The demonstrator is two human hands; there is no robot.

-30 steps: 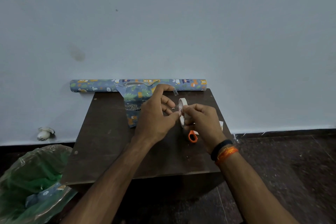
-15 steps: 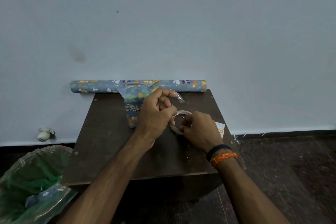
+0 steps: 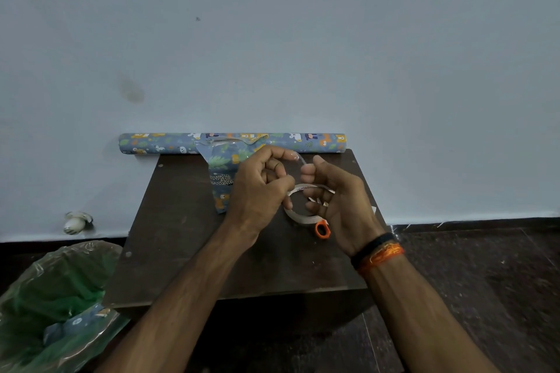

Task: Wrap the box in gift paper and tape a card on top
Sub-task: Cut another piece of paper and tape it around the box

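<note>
- Your hands are together over the far middle of the dark bench, both closed around tape.
- Your left hand is curled, its raised thumb and forefinger pinching one end of a clear strip of tape, its lower fingers at the left edge of the tape roll.
- Your right hand has its thumb and forefinger on the other end of that strip, while its lower fingers hook through the ring of the roll and hold it; black and orange bands sit on that wrist.
- The roll is a thin white ring, tilted, just above the bench between your two hands.
- The box, already covered in blue animal-print paper, stands just behind your left hand, partly hidden by it, with loose paper flaring at its far end.
- A long roll of gift paper in the same print lies along the wall at the bench's far edge.
- An orange scissor handle shows on the bench just under your right hand.
- A white corner, perhaps the card, peeks out beyond your right hand; you cannot tell for certain.
- A green plastic bag sits on the floor at the lower left.
</note>
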